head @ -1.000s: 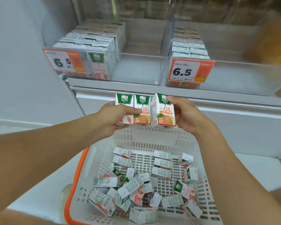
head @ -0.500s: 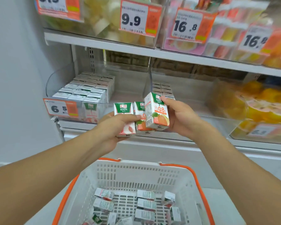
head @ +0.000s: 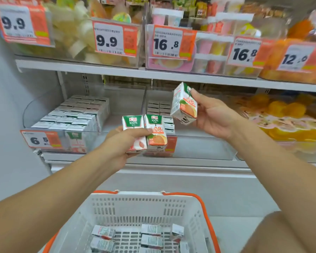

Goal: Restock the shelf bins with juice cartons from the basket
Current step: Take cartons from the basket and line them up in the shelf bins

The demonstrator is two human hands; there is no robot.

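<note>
Pale wall (head: 5, 106) — white shelving (head: 117, 71)

Two small green-topped white juice cartons (head: 144, 133) upright side by side before the clear plastic shelf bins (head: 188, 143), third orange-printed carton (head: 184, 104) tilted above right bin, white slotted orange-rimmed basket (head: 148, 207) below holding loose cartons (head: 151, 234)

Right hand (head: 212, 116) lifted orange carton (head: 184, 105) away, seemingly rightward.

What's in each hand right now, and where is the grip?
Left hand grips two juice cartons around their lower halves; right hand holds one tilted carton by its side.
</note>
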